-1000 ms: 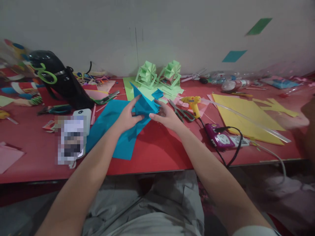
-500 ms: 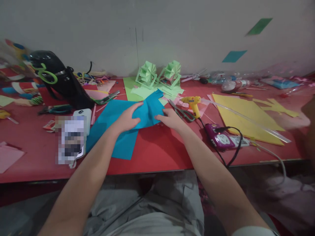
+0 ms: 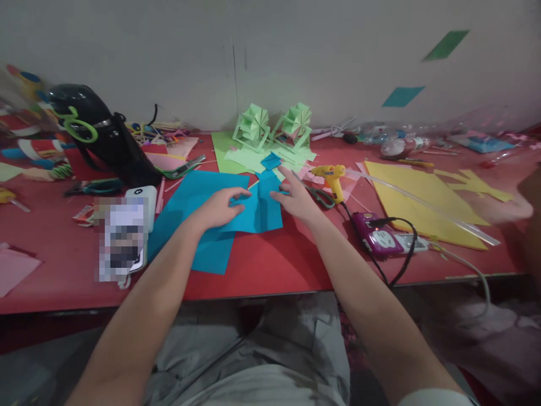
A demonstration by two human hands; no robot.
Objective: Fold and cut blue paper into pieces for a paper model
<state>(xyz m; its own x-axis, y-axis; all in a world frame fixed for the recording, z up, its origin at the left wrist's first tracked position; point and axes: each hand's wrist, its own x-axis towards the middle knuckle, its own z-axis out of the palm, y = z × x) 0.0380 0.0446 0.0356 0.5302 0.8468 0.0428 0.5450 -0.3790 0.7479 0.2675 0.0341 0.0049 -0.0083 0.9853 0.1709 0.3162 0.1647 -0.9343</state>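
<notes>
A creased blue sheet of paper (image 3: 260, 214) lies partly unfolded between my hands, with a fold line down its middle. It overlaps a larger flat blue sheet (image 3: 211, 254) on the red table. My left hand (image 3: 222, 207) is over the creased sheet's left side, thumb and fingers apart. At the right edge, my right hand (image 3: 298, 197) has its fingers spread; whether they touch the paper I cannot tell. A small folded blue piece (image 3: 270, 161) sits just beyond. Scissors (image 3: 323, 197) lie partly hidden behind my right hand, beside a yellow glue gun (image 3: 332, 177).
Two pale green paper models (image 3: 253, 127) stand at the back. Left are a phone (image 3: 146, 208) and a black case (image 3: 105, 135). Yellow sheets (image 3: 414, 197) and a purple power strip (image 3: 372, 234) with cables lie right. Another person's hand (image 3: 507, 206) is at the far right.
The creased blue paper has come down and opened out flatter toward me. My fingers have loosened from its edges. The small folded blue piece now shows separately behind it.
</notes>
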